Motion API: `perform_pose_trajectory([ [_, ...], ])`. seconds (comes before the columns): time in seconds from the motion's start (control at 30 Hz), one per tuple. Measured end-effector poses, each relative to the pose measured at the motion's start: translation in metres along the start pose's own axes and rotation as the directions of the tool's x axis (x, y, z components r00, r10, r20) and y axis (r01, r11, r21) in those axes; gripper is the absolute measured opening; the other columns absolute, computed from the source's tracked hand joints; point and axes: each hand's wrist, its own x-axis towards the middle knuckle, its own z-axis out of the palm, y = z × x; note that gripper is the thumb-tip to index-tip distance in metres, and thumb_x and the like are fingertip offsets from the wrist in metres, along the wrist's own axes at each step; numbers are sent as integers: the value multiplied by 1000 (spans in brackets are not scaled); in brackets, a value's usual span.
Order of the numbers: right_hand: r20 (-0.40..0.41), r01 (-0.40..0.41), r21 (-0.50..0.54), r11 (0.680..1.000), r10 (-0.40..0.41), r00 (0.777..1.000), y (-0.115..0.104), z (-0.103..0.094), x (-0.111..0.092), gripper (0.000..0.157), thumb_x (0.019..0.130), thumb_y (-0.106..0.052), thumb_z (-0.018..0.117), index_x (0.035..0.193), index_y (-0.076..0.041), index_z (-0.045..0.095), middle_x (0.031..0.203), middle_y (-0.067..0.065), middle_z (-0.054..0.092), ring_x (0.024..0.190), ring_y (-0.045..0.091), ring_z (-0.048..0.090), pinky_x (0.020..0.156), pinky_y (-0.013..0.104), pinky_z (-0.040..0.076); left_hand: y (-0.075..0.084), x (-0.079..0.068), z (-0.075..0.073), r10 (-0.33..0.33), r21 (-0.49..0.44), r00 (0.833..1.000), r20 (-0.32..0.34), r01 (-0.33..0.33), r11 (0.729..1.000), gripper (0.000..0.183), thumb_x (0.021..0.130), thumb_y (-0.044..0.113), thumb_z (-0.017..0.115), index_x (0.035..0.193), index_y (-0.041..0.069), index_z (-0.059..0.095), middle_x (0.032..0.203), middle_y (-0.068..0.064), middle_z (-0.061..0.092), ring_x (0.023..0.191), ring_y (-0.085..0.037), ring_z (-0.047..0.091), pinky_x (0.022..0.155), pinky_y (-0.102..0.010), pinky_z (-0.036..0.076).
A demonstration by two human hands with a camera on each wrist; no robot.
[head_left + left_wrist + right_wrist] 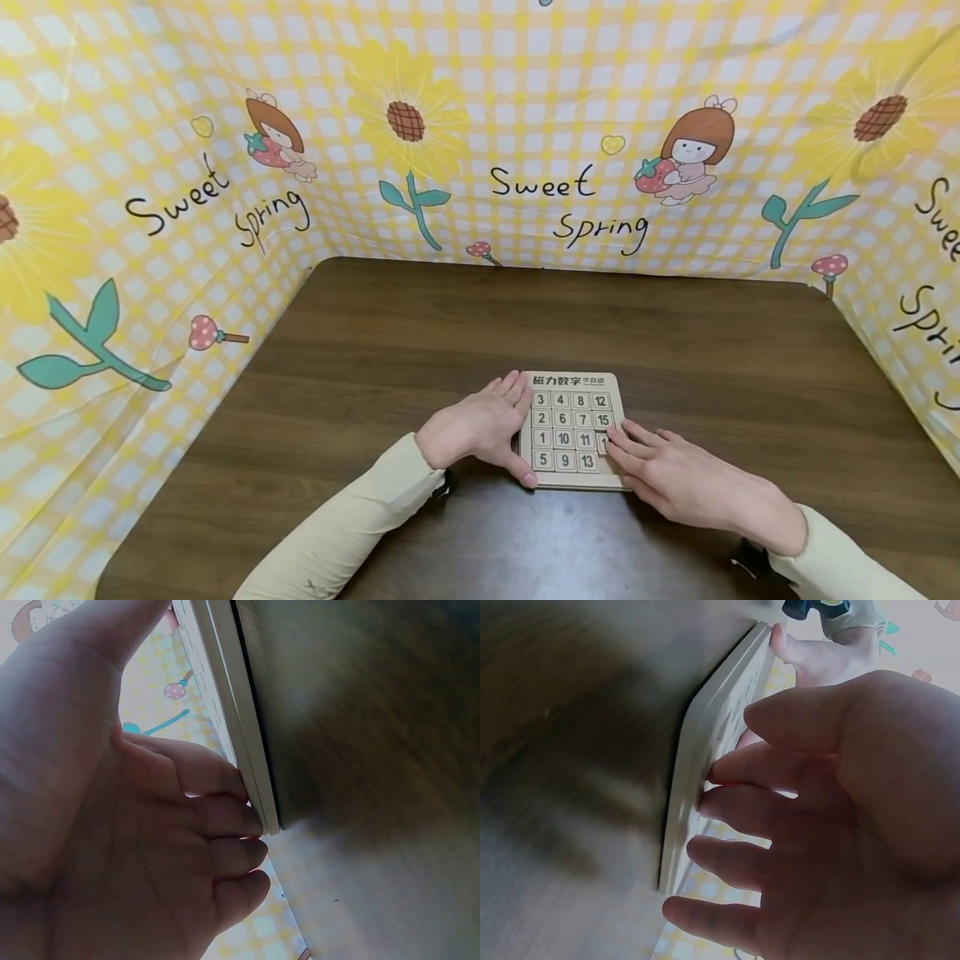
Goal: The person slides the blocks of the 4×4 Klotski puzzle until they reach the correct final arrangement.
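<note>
A pale square number slide puzzle [576, 481] lies flat on the table, with rows of numbered tiles and Chinese lettering along its top. My left hand [480, 423] rests against its left side, fingers at the upper corner and thumb at the lower corner. Extended fingers of my right hand [693, 479] touch a tile [603, 444] at the right end of the third row. That tile sits slightly below its row, and my fingertips hide part of its number. Bare tray shows below it, right of the 13 tile [587, 462]. In the right wrist view, the puzzle's edge [676, 825] runs beside my fingertips.
The dark wooden table [420, 325] extends around the puzzle. Yellow checked cloth [480, 100] with sunflowers and lettering stands along the back and both sides. Dark wrist straps [750, 557] show under both sleeves.
</note>
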Motion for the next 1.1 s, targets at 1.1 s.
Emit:
perform_pose_trajectory([
  [1.1, -34, 3, 50, 999, -1, 999, 21, -1, 23, 46, 95, -20, 61, 135, 3, 57, 140, 23, 55, 132, 43, 50, 99, 57, 49, 0, 0, 1, -7, 30, 1000, -12, 7, 1000, 129, 67, 81, 66, 156, 1, 17, 165, -17, 8, 154, -27, 6, 126, -37, 13],
])
